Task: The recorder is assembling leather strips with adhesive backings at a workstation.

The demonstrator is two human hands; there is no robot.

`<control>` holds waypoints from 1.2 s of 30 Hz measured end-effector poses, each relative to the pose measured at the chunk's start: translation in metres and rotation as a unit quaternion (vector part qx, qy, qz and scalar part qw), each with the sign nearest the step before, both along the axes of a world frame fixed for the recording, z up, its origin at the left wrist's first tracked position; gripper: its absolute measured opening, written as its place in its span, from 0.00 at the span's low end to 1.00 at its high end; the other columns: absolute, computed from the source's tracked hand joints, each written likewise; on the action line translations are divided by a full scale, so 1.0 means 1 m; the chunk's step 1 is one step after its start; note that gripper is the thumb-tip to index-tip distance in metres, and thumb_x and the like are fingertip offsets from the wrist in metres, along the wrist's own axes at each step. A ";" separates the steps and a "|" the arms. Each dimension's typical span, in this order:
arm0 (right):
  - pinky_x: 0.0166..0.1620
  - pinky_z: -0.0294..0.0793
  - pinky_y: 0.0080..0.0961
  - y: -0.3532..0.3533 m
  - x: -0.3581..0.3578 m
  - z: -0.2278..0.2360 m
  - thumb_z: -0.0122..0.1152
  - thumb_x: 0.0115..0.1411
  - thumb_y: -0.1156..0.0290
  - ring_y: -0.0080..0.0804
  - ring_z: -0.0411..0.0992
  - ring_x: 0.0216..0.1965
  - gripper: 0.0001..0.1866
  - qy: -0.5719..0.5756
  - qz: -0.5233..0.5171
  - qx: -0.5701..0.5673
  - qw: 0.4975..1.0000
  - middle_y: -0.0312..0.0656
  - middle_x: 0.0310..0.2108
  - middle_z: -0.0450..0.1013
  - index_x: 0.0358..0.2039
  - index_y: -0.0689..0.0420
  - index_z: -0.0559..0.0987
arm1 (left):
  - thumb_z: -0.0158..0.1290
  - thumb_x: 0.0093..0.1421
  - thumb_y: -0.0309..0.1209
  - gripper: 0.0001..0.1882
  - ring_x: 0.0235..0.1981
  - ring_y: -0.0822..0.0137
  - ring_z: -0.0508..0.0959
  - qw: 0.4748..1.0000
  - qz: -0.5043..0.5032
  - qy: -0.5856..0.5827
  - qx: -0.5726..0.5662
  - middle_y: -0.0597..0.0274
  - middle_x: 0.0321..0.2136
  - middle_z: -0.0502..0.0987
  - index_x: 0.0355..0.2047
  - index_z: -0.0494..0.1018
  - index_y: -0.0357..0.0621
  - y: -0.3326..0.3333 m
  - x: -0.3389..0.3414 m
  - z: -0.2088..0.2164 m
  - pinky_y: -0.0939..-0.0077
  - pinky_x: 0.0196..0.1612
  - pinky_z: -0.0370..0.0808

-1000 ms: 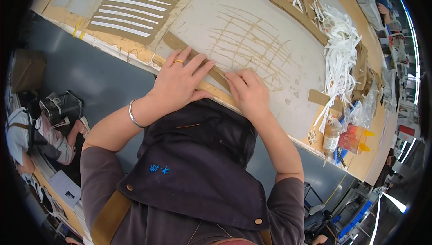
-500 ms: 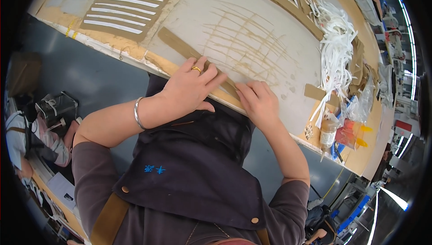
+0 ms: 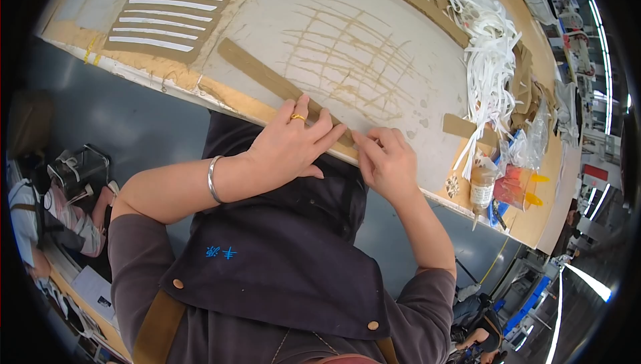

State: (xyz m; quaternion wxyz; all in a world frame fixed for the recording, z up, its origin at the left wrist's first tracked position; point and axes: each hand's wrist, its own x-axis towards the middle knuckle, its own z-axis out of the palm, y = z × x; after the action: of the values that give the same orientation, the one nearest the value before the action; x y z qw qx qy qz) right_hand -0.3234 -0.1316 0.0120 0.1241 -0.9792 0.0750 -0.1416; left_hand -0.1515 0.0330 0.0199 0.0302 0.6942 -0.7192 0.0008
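A long, narrow brown strip (image 3: 257, 75) lies slantwise near the front edge of the table. Across its right part my left hand (image 3: 287, 138) rests with fingers stretched out, the fingertips on the strip and the thumb apart below. At the strip's right end my right hand (image 3: 390, 165) is closed, thumb and forefinger pinching there. The fingers partly cover that end. Both hands' fingertips are close together. Whether the strip is folded or layered under them, I cannot tell.
A brown panel with white strips (image 3: 170, 13) lies at the left. Toward the right are a tangle of white strips (image 3: 491, 57), brown offcuts (image 3: 420, 7), a short brown piece (image 3: 467, 128), a nozzle bottle (image 3: 482, 187) and a red item with yellow tips (image 3: 514, 187). Dried brown lines (image 3: 347, 50) mark the tabletop.
My left hand has slid a little to the right along the strip. My right hand has shifted slightly right too, its fingers more curled. The whole view has moved a little.
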 end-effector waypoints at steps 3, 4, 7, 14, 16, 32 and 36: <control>0.32 0.73 0.28 0.009 0.006 0.002 0.71 0.46 0.68 0.33 0.69 0.33 0.23 0.002 -0.023 0.007 1.000 0.36 0.35 0.70 0.46 0.50 0.82 | 0.61 0.45 0.61 0.49 0.57 0.48 0.70 1.000 0.005 0.001 0.002 0.56 0.56 0.70 0.64 0.64 0.51 0.004 0.001 -0.003 0.54 0.60 0.64; 0.32 0.73 0.28 0.010 0.005 0.002 0.71 0.46 0.68 0.33 0.69 0.33 0.23 0.001 -0.024 0.008 1.000 0.36 0.35 0.70 0.46 0.50 0.82 | 0.61 0.46 0.61 0.49 0.59 0.50 0.69 0.998 0.023 0.050 -0.008 0.57 0.57 0.69 0.64 0.63 0.50 0.007 0.005 -0.005 0.53 0.61 0.62; 0.33 0.73 0.28 0.013 0.003 0.006 0.73 0.46 0.65 0.34 0.68 0.31 0.26 -0.006 -0.033 0.005 0.999 0.36 0.36 0.71 0.49 0.48 0.82 | 0.60 0.47 0.61 0.49 0.62 0.53 0.66 0.992 0.086 0.084 -0.037 0.58 0.59 0.67 0.64 0.62 0.47 0.022 0.032 -0.009 0.51 0.63 0.58; 0.30 0.72 0.28 0.013 -0.005 0.000 0.74 0.43 0.68 0.32 0.70 0.31 0.19 -0.010 0.007 0.037 0.999 0.34 0.31 0.70 0.40 0.50 0.83 | 0.58 0.50 0.61 0.47 0.65 0.51 0.61 0.980 0.172 0.068 -0.078 0.57 0.58 0.66 0.63 0.63 0.45 0.036 0.080 0.001 0.45 0.65 0.52; 0.29 0.72 0.29 0.011 -0.002 0.007 0.74 0.43 0.71 0.32 0.70 0.29 0.17 -0.020 0.031 0.062 0.997 0.34 0.29 0.71 0.37 0.51 0.84 | 0.59 0.51 0.58 0.42 0.61 0.55 0.66 0.980 0.067 0.143 -0.120 0.56 0.52 0.70 0.60 0.67 0.49 0.020 0.054 0.012 0.46 0.64 0.54; 0.39 0.75 0.31 -0.153 0.009 0.002 0.67 0.51 0.78 0.41 0.76 0.37 0.11 -0.132 -0.232 -0.045 0.963 0.42 0.36 0.75 0.36 0.53 0.84 | 0.60 0.56 0.25 0.07 0.36 0.57 0.76 0.911 0.163 0.223 -0.307 0.58 0.32 0.76 0.31 0.72 0.41 -0.051 0.158 -0.009 0.67 0.40 0.73; 0.41 0.75 0.29 -0.114 0.032 -0.022 0.65 0.53 0.78 0.39 0.75 0.38 0.12 -0.137 -0.208 0.087 0.965 0.43 0.39 0.75 0.39 0.55 0.83 | 0.59 0.57 0.21 0.07 0.26 0.62 0.76 0.877 0.222 0.348 -0.246 0.58 0.25 0.75 0.28 0.70 0.40 0.015 0.132 -0.020 0.73 0.32 0.73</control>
State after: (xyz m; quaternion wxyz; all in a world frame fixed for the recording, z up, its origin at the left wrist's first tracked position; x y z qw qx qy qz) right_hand -0.2909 -0.2457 -0.0099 0.1855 -0.8987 0.2718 -0.2899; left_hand -0.0194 0.0479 -0.0002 0.4471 0.7614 -0.4659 -0.0568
